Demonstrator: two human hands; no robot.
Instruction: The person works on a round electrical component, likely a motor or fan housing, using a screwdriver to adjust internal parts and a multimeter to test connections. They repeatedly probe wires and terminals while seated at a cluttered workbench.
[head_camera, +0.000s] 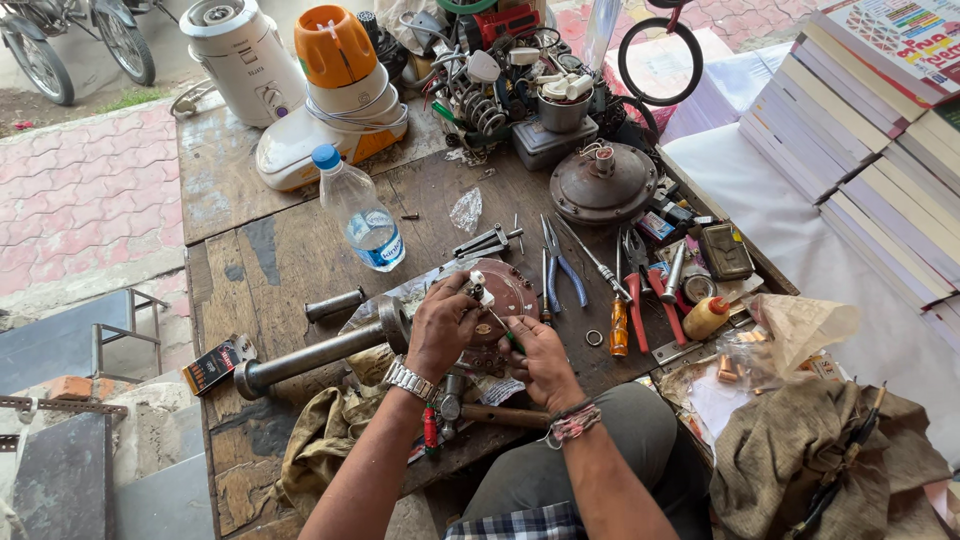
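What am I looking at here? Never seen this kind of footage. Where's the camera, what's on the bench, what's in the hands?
There is one picture, taken from a camera worn on a person's head, looking down at their own two bare hands. No robot is involved.

The person sits at a worn wooden workbench outdoors. The left hand, with a metal watch on the wrist, holds a small white part against a round reddish-brown metal plate. The right hand, with a thread band on the wrist, works a thin green-handled tool at the same spot.

Around them lie a plastic water bottle, a steel shaft, blue-handled pliers, an orange-handled screwdriver, a domed rusty motor cover and a white and orange juicer. Stacked books sit to the right.
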